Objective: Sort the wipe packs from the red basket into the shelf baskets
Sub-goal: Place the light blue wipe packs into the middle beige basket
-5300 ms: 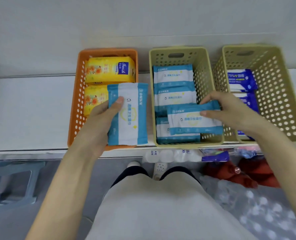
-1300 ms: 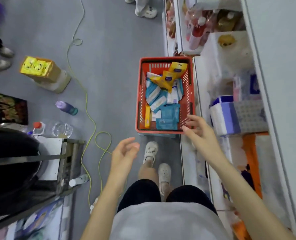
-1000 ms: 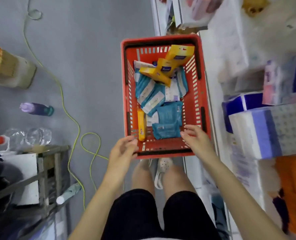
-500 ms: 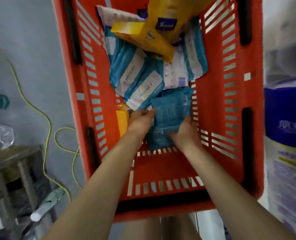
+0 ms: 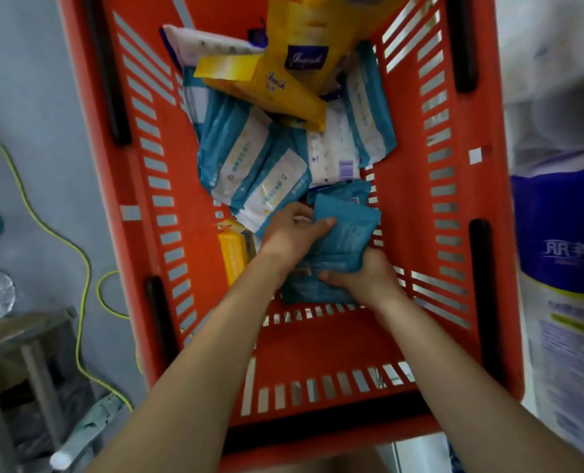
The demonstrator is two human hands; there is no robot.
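Reaching into the red basket (image 5: 317, 346), the person's left hand (image 5: 292, 235) and right hand (image 5: 365, 278) both grip a teal wipe pack (image 5: 350, 233) low in the basket. The left fingers curl over its upper face and the right fingers clasp its near edge. Blue-and-white wipe packs (image 5: 249, 165) and yellow packs (image 5: 276, 87) lie heaped beyond it. A yellow cable (image 5: 86, 268) trails across the grey floor at left.

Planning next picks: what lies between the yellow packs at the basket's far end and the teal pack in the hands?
Head view: overlapping blue-and-white wipe packs lie between the yellow packs and the teal pack.
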